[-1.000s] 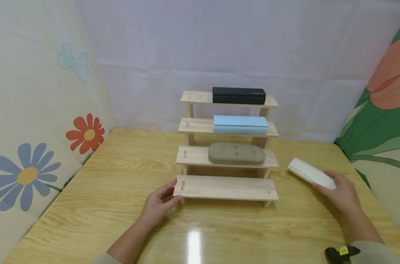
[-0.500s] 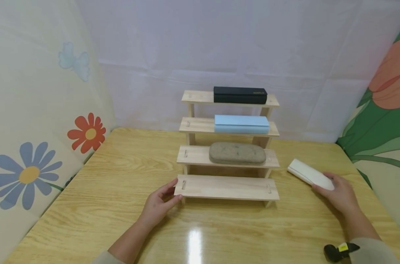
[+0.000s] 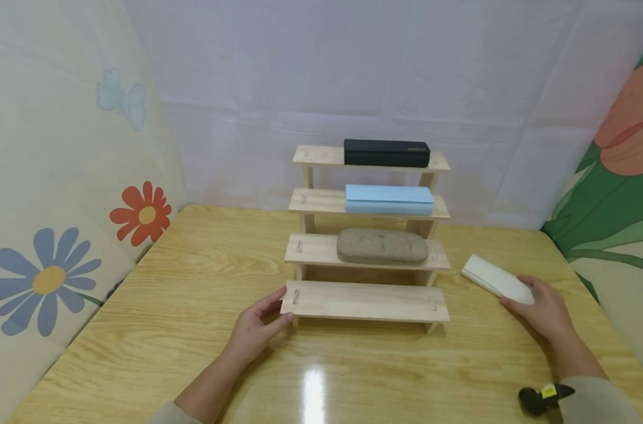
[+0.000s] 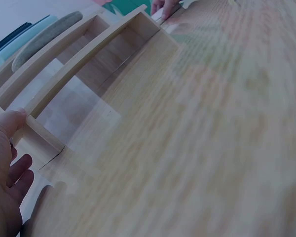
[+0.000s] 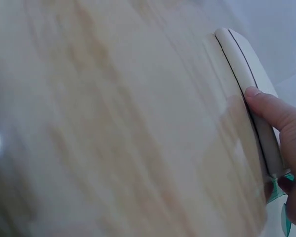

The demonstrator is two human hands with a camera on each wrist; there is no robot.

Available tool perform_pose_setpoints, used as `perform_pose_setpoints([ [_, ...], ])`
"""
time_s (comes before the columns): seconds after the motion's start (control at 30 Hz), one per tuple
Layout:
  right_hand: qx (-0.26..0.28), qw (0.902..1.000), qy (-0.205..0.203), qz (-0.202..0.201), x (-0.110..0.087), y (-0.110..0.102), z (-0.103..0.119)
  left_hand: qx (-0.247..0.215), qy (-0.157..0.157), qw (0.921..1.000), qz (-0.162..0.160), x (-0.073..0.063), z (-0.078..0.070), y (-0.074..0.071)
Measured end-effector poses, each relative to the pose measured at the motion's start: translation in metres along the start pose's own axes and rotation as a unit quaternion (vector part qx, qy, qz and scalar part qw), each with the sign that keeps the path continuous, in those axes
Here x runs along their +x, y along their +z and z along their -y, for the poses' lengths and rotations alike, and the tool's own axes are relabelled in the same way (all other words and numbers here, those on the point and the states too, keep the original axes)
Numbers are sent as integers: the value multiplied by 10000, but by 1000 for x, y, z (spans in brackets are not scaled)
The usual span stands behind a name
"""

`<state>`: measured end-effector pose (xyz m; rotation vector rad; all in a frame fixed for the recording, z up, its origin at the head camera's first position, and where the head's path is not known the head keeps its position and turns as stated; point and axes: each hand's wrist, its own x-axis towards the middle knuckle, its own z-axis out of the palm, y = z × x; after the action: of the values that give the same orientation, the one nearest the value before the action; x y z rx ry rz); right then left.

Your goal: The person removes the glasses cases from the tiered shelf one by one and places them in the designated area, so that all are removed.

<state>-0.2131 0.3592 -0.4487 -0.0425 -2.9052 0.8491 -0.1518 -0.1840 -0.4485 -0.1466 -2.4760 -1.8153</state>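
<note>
A four-tier stand of pale wood, its lowest step (image 3: 364, 301) bare, stands mid-table. My left hand (image 3: 252, 330) grips the left end of that step, thumb at the front corner and forefinger at the back one; in the left wrist view the other fingers hang loosely below. To the right of the stand, a white glasses case (image 3: 496, 278) lies slantwise at the tabletop. My right hand (image 3: 546, 309) holds its near end, with the thumb (image 5: 269, 106) along the side near the seam. The far-side fingers are mostly hidden in the right wrist view.
On the upper steps sit a black case (image 3: 387, 153), a light blue case (image 3: 388, 200) and a grey-brown fabric case (image 3: 382, 246). A black device with a yellow label (image 3: 546, 397) is at the right sleeve. Flowered panels and a white backdrop (image 3: 353, 65) enclose the wood-grain table (image 3: 221, 253).
The right hand and forearm have shifted slightly left, with the white glasses case barely moving. The left hand keeps its hold on the stand.
</note>
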Motion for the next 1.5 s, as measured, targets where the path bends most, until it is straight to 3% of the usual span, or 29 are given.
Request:
perform_pose_setpoints([
  [0.33, -17, 9998, -62, -177, -2, 1, -3, -22, -37, 10000, -24, 0, 0, 1],
  [0.77, 304, 9980, 428, -367, -18, -2, -9, -48, -83, 10000, 7, 0, 0, 0],
  [1.1, 270, 9978, 459, -390, -14, -3, -9, -63, -93, 9999, -10, 0, 1, 0],
  [1.3, 206, 9967, 695, -363, -10, -4, -8, -14, -150, 9999, -34, 0, 2, 0],
  [1.5, 346, 9920, 1189, -262, -6, -5, -5, -15, -93, 9999, -37, 0, 1, 0],
])
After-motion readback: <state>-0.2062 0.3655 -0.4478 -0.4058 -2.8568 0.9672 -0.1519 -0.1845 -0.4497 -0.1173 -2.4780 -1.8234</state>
